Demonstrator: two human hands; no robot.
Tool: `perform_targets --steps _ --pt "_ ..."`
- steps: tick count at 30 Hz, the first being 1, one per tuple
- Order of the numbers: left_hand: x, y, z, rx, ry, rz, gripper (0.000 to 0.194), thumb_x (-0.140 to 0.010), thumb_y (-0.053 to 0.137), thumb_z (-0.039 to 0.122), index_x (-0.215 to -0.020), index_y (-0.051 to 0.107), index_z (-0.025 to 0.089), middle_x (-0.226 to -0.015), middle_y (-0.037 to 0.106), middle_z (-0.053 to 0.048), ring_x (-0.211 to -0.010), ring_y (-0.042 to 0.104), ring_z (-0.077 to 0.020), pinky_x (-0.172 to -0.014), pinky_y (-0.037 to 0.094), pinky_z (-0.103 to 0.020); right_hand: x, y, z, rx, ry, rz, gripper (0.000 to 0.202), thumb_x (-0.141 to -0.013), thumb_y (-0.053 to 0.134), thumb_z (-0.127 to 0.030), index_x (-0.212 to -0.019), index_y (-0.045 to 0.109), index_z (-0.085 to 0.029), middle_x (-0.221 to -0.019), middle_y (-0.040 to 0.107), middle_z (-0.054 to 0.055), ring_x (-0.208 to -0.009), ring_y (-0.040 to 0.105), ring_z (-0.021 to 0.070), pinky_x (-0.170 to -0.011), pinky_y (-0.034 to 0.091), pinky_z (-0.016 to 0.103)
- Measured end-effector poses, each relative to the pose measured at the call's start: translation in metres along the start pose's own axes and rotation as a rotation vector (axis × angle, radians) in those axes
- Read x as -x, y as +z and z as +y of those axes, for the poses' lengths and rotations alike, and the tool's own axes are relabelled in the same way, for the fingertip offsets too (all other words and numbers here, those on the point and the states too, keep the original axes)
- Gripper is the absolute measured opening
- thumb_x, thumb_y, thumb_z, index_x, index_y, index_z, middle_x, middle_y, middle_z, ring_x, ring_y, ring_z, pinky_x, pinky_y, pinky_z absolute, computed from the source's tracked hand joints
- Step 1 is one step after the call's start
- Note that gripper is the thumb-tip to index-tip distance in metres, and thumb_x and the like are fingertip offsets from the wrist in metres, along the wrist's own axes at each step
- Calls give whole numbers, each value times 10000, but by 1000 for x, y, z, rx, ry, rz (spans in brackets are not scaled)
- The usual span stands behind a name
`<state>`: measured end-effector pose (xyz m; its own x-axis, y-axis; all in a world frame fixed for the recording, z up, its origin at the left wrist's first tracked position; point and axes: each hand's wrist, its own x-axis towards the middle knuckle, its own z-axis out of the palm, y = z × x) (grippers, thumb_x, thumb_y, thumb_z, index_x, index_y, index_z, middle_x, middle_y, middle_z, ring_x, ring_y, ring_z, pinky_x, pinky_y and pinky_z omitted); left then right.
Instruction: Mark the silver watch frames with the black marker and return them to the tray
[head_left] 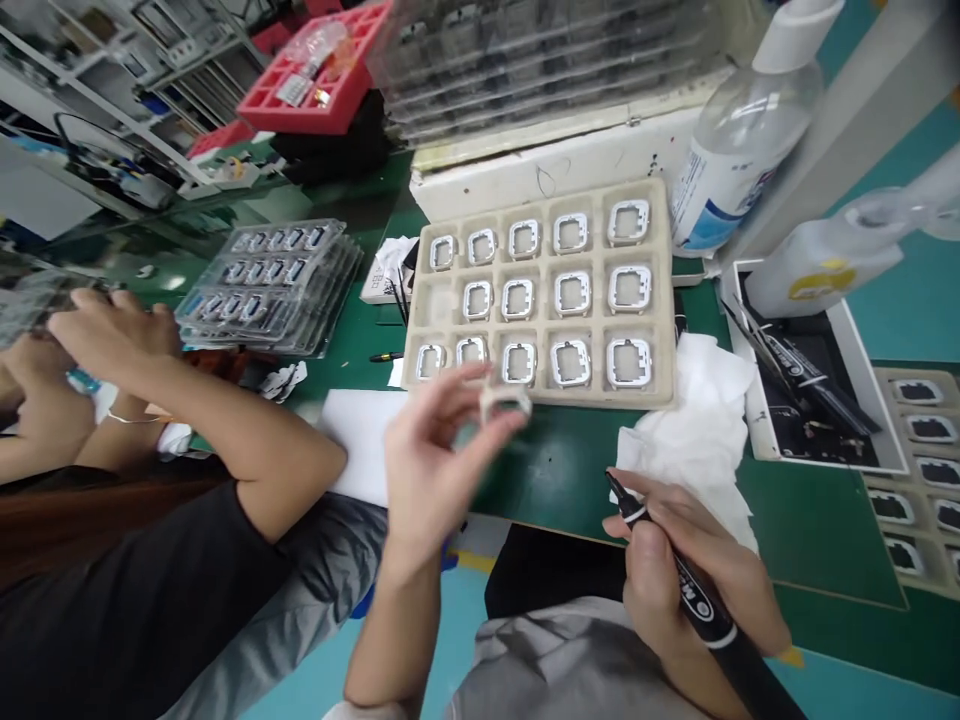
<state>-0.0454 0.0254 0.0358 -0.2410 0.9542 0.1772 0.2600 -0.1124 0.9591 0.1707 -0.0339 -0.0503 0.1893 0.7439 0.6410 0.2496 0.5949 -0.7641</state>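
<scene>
The left hand [427, 470] is lifted over the green tabletop [555, 470] and its fingers are clamped on a small metal frame [504, 400], which hangs just in front of the beige tray [540, 392]. The frame is blurred, so I cannot tell which face is turned up. The right hand [686, 575] is closed around a black marker [697, 600], tip pointing up and away (the cap seems to be off), and it rests low, near the white tissue [690, 430].

I judge that the step in hand is the marking of one frame taken from the tray, where one compartment in the middle row looks vacant. The next move calls for a steady frame and a marker tip brought precisely to its narrow rim. A co-worker's arm [225, 420] lies at the left, well apart.
</scene>
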Motion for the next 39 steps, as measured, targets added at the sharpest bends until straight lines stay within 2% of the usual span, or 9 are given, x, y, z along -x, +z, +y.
perform_targets --steps 2,4,9,12,17,25,31,35,39 --pt "-38 -16 5 -134 138 201 483 -810 1036 262 -1177 723 267 -1044 825 -28 -956 839 -222 -835 670 -312 -3 4 -1 -1 -50 23 187 -1039 825 -115 -1181 792 -232 -909 832 14 -661 812 230 -685 811 375" --pt "-80 -29 4 -344 166 300 442 -788 1004 248 -1061 657 268 -1062 770 -14 -830 778 -188 -781 642 -318 -7 8 -6 -3 -70 54 230 -1010 820 -52 -1180 790 -205 -908 825 26 -740 840 260 -727 816 416" --pt "-142 -38 -10 -758 70 228 275 -813 894 253 -857 623 257 -903 725 -12 -812 730 -226 -877 603 -384 -15 10 -16 23 -83 40 371 -996 795 18 -1307 769 -182 -934 827 41 -897 870 316 -719 790 475" --pt "-144 -38 -15 -865 20 176 198 -870 832 307 -816 647 264 -841 742 -46 -887 753 -303 -936 578 -453 -16 9 -18 26 -111 30 420 -983 783 51 -1354 751 -142 -963 835 62 -951 879 329 -716 774 462" --pt "-130 -33 -15 -1061 100 171 153 -983 719 368 -944 764 227 -1137 793 -166 -1100 747 -395 -1029 553 -520 -11 9 -17 -1 -66 55 389 -991 800 16 -1329 770 -174 -988 843 40 -858 858 285 -724 775 458" --pt "-136 -7 -11 -958 151 -28 194 -958 820 387 -904 783 204 -1072 762 -128 -1056 725 -343 -978 541 -453 -8 12 -13 -43 -22 86 347 -989 824 -29 -1292 797 -195 -971 851 42 -850 855 305 -777 792 498" --pt "-139 -8 -10 -813 53 5 229 -863 903 356 -847 713 229 -944 704 -58 -952 675 -284 -950 528 -418 -8 11 -13 -50 -10 74 343 -990 824 -24 -1283 787 -199 -987 849 37 -808 845 282 -744 781 473" --pt "-131 -6 -14 -772 146 85 271 -825 914 295 -862 651 242 -973 715 -35 -911 664 -247 -929 522 -389 -6 7 -12 -47 -4 71 335 -989 837 -37 -1278 776 -194 -962 844 43 -869 859 305 -762 777 483" --pt "-122 -2 -21 -709 212 28 205 -883 815 204 -847 618 250 -872 733 3 -787 663 -202 -876 540 -360 -9 3 -13 3 34 -17 190 -1036 801 -85 -1150 773 -235 -905 842 32 -858 857 304 -697 767 457"
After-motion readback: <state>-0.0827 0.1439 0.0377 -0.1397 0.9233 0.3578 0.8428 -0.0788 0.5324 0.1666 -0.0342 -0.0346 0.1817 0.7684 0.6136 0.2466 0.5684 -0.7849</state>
